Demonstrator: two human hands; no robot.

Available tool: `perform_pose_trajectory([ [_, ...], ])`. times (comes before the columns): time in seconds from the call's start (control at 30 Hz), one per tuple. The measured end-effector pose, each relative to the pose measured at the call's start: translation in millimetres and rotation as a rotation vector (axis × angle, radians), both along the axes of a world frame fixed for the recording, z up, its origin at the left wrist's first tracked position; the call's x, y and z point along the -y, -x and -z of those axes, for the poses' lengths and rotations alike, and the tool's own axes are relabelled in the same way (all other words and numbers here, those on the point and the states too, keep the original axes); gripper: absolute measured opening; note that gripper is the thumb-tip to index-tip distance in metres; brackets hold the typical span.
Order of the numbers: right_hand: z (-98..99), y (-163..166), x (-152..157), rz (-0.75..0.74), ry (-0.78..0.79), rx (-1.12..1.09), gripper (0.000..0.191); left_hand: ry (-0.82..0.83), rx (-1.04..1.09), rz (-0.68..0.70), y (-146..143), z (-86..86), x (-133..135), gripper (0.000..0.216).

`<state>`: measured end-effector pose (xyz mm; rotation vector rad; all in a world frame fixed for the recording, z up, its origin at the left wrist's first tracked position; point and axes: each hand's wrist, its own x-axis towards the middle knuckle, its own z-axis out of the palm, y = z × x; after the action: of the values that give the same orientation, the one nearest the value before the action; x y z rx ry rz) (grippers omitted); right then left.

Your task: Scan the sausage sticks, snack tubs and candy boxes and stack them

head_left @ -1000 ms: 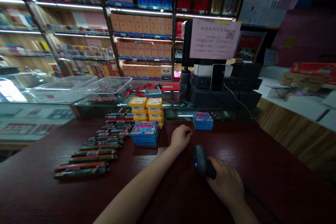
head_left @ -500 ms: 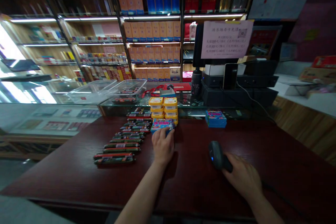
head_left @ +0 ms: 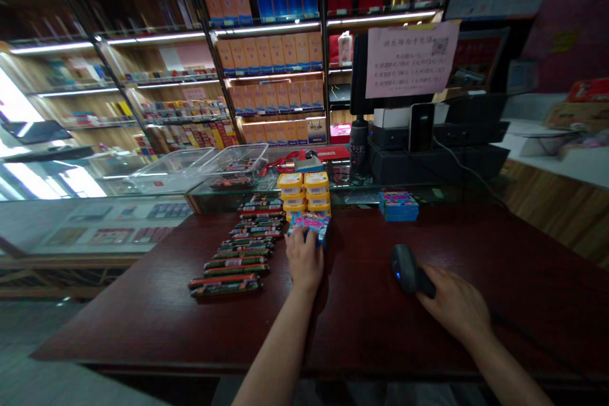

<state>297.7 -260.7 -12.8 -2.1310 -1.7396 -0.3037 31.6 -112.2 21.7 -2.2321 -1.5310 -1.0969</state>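
Curling round one scanner (head_left: pixel 404 268), open room leftward, the right hand (head_left: pixel 454 300) sits inside the table edge (head_left: pixel 361 361); the half-open left hand (head_left: pixel 305 261) touches the left of two blue stacks (head_left: pixel 311 221), grip unclear

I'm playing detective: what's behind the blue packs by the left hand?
Two stacks of yellow tubs. The blue packs cover part of their lower front, so that can't be seen.
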Motion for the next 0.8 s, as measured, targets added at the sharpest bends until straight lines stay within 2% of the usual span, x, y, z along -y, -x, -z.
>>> perform_pose_trajectory([
  [0.1, -2.0, 1.9, 1.1, 0.014, 0.003, 0.026, 0.036, -0.015, -0.025, -0.036, 0.4, -6.2, 3.4, 0.019],
  [0.2, -3.6, 2.6, 1.8, 0.015, 0.034, 0.034, 0.036, -0.037, -0.045, -0.088, 1.1, -10.4, 5.0, 0.025],
  [0.3, -3.5, 1.7, 1.7, 0.017, 0.032, 0.028, 0.035, -0.036, -0.012, -0.032, 6.1, -12.6, 4.3, 0.033],
  [0.4, -3.6, 1.6, 1.4, 0.009, 0.031, 0.017, 0.035, -0.090, 0.149, 0.087, 13.2, -13.5, 2.3, 0.030],
  [0.5, -4.9, 3.7, 1.7, 0.019, 0.035, 0.021, 0.036, -0.130, 0.469, 0.179, 14.9, -12.6, -0.7, 0.015],
  [0.57, -5.5, 5.1, 2.0, 0.023, 0.035, 0.024, 0.036, -0.056, 0.741, 0.256, 10.4, -11.3, -2.9, 0.015],
  [0.67, -5.3, 4.9, 1.6, 0.021, 0.034, 0.015, 0.037, 0.202, 1.117, 0.479, -1.0, -9.7, -5.2, 0.026],
  [0.73, -6.3, 3.4, 1.1, 0.014, 0.041, -0.003, 0.037, 0.385, 1.292, 0.631, -7.6, -8.5, -5.7, 0.035],
  [0.8, -10.4, 2.7, 1.3, -0.005, 0.066, -0.043, 0.037, 0.510, 1.409, 0.711, -11.9, -6.6, -5.6, 0.042],
])
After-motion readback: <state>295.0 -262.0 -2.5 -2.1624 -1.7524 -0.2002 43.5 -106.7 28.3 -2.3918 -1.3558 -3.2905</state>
